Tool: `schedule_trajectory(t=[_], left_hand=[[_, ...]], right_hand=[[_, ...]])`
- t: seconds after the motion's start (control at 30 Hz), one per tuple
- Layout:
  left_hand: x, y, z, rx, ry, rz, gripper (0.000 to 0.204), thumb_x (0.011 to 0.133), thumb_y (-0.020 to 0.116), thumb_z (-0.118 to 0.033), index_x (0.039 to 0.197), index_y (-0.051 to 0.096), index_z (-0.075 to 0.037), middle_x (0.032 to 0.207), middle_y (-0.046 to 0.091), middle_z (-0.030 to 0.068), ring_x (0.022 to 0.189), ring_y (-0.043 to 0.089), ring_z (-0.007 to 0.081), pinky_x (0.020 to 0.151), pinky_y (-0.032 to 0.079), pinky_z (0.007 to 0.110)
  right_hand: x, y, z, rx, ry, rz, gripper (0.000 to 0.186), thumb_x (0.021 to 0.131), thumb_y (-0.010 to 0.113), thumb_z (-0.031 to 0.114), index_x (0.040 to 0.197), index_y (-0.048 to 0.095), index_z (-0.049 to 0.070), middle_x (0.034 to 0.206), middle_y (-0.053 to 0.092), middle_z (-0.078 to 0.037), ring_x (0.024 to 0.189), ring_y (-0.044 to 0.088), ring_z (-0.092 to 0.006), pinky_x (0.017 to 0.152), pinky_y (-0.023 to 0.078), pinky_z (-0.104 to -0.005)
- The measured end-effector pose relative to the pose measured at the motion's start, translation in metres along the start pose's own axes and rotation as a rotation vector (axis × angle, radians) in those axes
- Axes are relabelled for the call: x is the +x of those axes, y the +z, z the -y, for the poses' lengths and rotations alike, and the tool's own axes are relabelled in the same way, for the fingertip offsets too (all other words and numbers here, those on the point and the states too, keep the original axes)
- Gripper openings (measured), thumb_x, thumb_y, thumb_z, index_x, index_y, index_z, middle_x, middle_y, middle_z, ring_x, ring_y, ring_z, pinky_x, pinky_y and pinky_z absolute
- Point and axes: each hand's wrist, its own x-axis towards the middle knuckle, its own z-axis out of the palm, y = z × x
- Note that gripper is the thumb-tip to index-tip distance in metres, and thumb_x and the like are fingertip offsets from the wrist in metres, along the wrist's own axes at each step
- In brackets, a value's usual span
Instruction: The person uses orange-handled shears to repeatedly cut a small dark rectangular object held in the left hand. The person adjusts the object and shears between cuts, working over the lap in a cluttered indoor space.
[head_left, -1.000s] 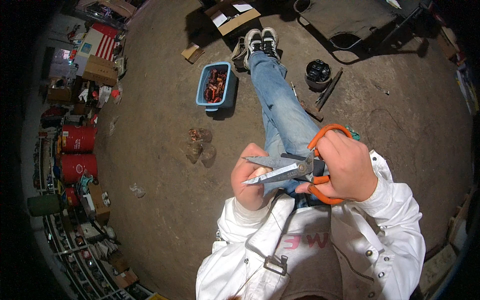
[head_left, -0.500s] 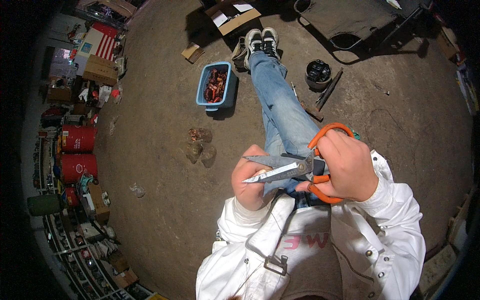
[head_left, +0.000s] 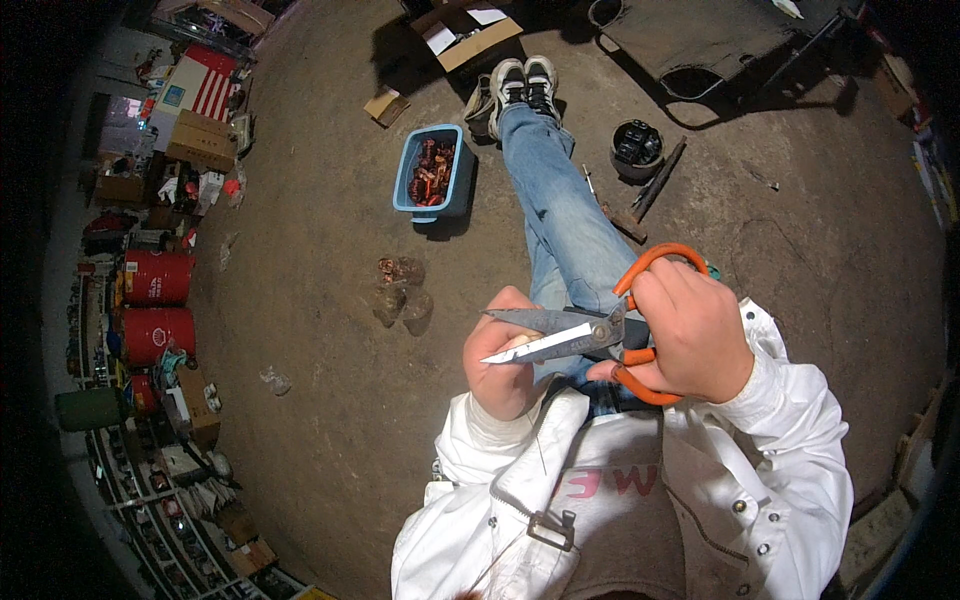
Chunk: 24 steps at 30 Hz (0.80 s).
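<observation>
My right hand (head_left: 692, 332) is wrapped round the orange handles of a pair of large scissors (head_left: 560, 342). Their worn grey blades are parted and point left, across the front of my left hand (head_left: 498, 365). The left fingers are curled closed behind the blades, and what they grip is mostly hidden. A dark block-like piece (head_left: 634, 334) shows behind the scissors' pivot; whether my left hand holds it, I cannot tell. A thin dark strand (head_left: 543, 450) hangs below the left hand, over my white jacket.
Beyond my hands stands a blue plastic tub (head_left: 462, 190) of copper-coloured scrap. Several clear bags (head_left: 402, 295) lie nearer. A hammer (head_left: 625, 222) and a bucket of black parts (head_left: 637, 150) are right of my outstretched legs. Red drums (head_left: 157, 335) and shelving line the left.
The scissors and my right hand have shifted slightly left, with the blades still parted. A thin strand now shows below my left hand, which has hardly moved.
</observation>
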Motion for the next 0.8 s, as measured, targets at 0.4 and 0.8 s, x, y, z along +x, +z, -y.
schedule_trajectory(t=[0.4, 0.8], left_hand=[[-0.001, 0.000, 0.000, -0.179, -0.113, -0.021, 0.021, 0.092, 0.049, -0.013, 0.081, 0.053, 0.005, 0.083, 0.045, 0.0075, 0.066, 0.046, 0.0146, 0.061, 0.040, 0.029], [0.002, 0.005, 0.001, -0.299, -0.112, 0.004, 0.032, 0.085, 0.054, -0.026, 0.064, 0.049, -0.003, 0.077, 0.044, 0.0073, 0.068, 0.042, 0.0182, 0.064, 0.034, 0.031]], right_hand=[[-0.003, 0.009, 0.002, 0.064, 0.053, -0.015, 0.063, 0.072, 0.077, 0.059, 0.094, 0.059, 0.003, 0.073, 0.058, -0.006, 0.062, 0.061, -0.0242, 0.055, 0.050, -0.0350], [-0.003, 0.015, 0.005, 0.972, 0.543, 0.185, 0.034, 0.080, 0.082, 0.024, 0.081, 0.053, 0.005, 0.066, 0.055, 0.002, 0.058, 0.045, -0.0070, 0.053, 0.038, -0.0251]])
